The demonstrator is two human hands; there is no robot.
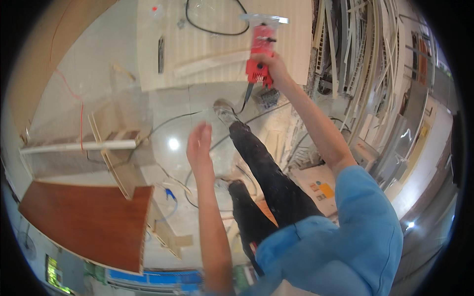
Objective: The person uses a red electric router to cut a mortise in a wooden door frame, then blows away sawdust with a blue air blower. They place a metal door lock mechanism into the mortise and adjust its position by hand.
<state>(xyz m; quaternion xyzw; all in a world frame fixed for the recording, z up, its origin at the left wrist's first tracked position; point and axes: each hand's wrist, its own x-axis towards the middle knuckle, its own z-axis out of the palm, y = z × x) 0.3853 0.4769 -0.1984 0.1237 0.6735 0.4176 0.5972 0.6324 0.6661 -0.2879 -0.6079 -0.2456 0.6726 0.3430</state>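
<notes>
My right hand [270,66] is wrapped around the red body of a trim router [261,42]. The tool is held up over the near right part of a pale ribbed panel, its flat, clear-looking base facing away from me. A black cord [248,93] runs from its rear end back toward my shoe. My left hand [200,144] hangs over the floor, apart from the panel, with nothing visible in it. Its fingers are loosely stretched out and slightly blurred.
The pale panel [217,44] carries a black cable loop [217,32] and a dark narrow strip [161,55]. Many long offcuts [353,54] stand at the right. A red-brown board [89,222] lies at the lower left, near a blue tool [170,194]. Cables cross the floor around my feet.
</notes>
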